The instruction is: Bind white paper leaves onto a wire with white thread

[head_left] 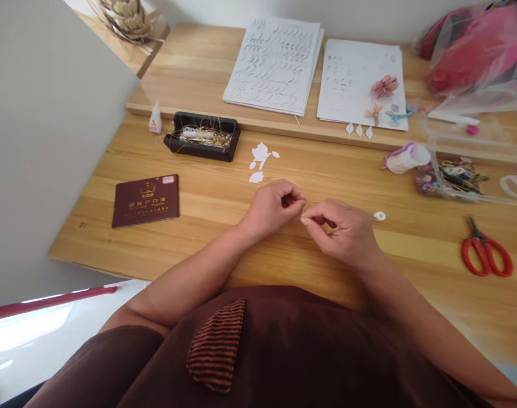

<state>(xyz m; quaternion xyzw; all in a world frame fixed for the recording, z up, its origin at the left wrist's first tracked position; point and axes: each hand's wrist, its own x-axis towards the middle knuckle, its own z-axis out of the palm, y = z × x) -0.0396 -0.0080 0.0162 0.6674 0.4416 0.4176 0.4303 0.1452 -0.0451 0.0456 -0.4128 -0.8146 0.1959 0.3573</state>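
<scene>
My left hand (278, 207) is closed in a pinch above the wooden table (207, 204). Fingertip to fingertip beside it, my right hand (341, 229) pinches too. Whatever lies between the fingers is too small to make out. Just right of my right hand is a small white roll (379, 216), perhaps a spool. Several white petal-shaped cutouts (261, 153) lie beyond my left hand, with one larger white piece (256, 177) closest to it.
Left are a maroon booklet (145, 201), a black tray (233, 141) of wires and a glue bottle (155, 119). Paper stacks (273, 65) lie on the raised shelf. Red-handled scissors (487, 255), a white tube (407, 158) and a clear box (488, 175) of trinkets stand right.
</scene>
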